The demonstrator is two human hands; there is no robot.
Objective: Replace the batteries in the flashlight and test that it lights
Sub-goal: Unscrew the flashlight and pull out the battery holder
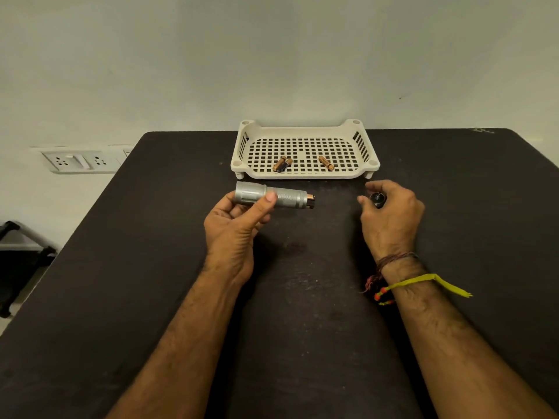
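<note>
Apparently unbranded flashlight [273, 197] in left hand [236, 228], tail cap [378, 200] in right hand [391, 214]

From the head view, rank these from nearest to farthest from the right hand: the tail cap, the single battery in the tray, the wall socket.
1. tail cap: held in the right hand.
2. single battery: right part of the tray, beyond the hand.
3. wall socket: far left, on the wall.

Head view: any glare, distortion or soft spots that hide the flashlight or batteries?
Head view: dim, even light, no hard shadows or glare; the flashlight in the left hand reads clearly, the batteries in the tray are small and slightly soft; wide-angle bending shows at the table edges; the tail cap is partly hidden by the right hand.
</note>
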